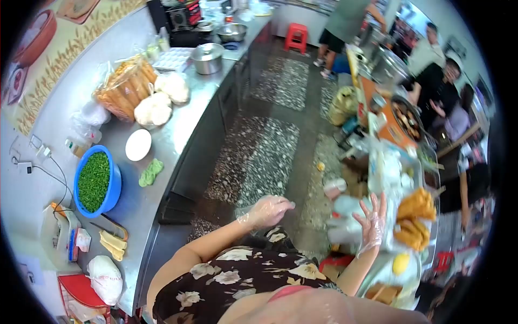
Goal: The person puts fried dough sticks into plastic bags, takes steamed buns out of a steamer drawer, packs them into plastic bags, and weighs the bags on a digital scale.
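Note:
My left hand (266, 211), in a clear plastic glove, is held over the floor in front of my body. Its fingers are curled together, and I see nothing in them. On the right, my right hand (371, 225) wears a similar glove. Its fingers are spread and hold nothing. Just beyond it lie golden fried dough pieces (414, 233) on the serving counter. A yellow oval item (400, 264) sits below them, near my right wrist.
On the left steel counter (181, 129) stand a blue basin of chopped greens (94, 182), a white bowl (138, 144), a green cloth (151, 172), bagged dough sticks (121, 89) and a metal pot (208, 58). A red stool (296, 38) and several people are farther off.

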